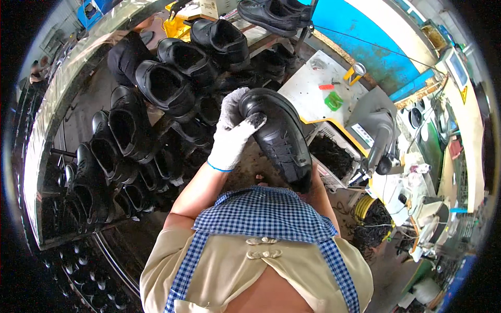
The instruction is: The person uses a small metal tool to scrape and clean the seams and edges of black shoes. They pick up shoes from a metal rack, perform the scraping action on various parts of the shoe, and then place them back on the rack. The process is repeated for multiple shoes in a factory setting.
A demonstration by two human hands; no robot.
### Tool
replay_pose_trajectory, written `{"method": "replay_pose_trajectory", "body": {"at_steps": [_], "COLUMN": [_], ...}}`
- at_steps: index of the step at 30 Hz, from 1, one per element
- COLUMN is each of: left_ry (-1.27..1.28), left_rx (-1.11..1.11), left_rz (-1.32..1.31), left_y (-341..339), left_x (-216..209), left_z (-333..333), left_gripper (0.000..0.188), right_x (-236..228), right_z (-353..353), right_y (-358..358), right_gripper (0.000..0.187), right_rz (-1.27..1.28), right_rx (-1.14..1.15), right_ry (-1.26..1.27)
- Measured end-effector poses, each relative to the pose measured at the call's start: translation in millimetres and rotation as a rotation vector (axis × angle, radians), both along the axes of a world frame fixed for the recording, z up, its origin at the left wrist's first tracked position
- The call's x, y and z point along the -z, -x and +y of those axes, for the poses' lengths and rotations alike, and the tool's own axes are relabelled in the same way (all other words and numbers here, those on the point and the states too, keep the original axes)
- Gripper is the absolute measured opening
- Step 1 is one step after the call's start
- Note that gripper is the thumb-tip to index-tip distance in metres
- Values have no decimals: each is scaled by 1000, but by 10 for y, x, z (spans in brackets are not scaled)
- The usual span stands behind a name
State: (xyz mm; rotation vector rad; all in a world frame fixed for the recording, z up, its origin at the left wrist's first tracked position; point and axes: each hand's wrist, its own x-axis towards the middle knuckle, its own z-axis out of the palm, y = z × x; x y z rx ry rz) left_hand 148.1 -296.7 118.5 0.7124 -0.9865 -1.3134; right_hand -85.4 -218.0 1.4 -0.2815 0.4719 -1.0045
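A black lace-up shoe (274, 133) is held up in front of my chest, its rounded toe pointing away and its heel end low and toward me. My left hand (233, 128), in a white knitted glove with a blue cuff edge, is closed on the toe end. Its thumb, dark at the tip, presses on the upper, and the other fingers go behind the shoe. My right forearm (324, 201) reaches up to the heel end. The right hand is mostly hidden behind the shoe, so its fingers do not show.
Black shoes (165, 88) fill a rack on the left. At the right stands a white worktable (318, 73) with a green piece (333, 101), a red piece (326, 87) and a grey machine (381, 135). Below it sits a white crate (330, 180) of black scraps.
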Motion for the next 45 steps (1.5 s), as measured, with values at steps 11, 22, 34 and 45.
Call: {"method": "replay_pose_trajectory", "body": {"at_steps": [11,22,34,45], "left_ry": [369,450,282,355], "left_rx": [160,351,522,620], "left_rz": [-545,-740,-525,-583], "left_y": [-266,-231,-139,6], "left_x": [-200,-161,-190,-180], "left_z": [-86,-52,-28,-99], "left_gripper": [68,74,80,68], "right_x": [-1178,-2040,-1960,-1965], "right_z": [-679,-649,-696,-548], "right_y": [34,-94,-106,24], "right_gripper": [22,20,23,16], "right_rz": [1193,1681,1674,1759], "right_rx": [499,-21,-141,-113], "right_ry": [1354,1980,1766,1951]}}
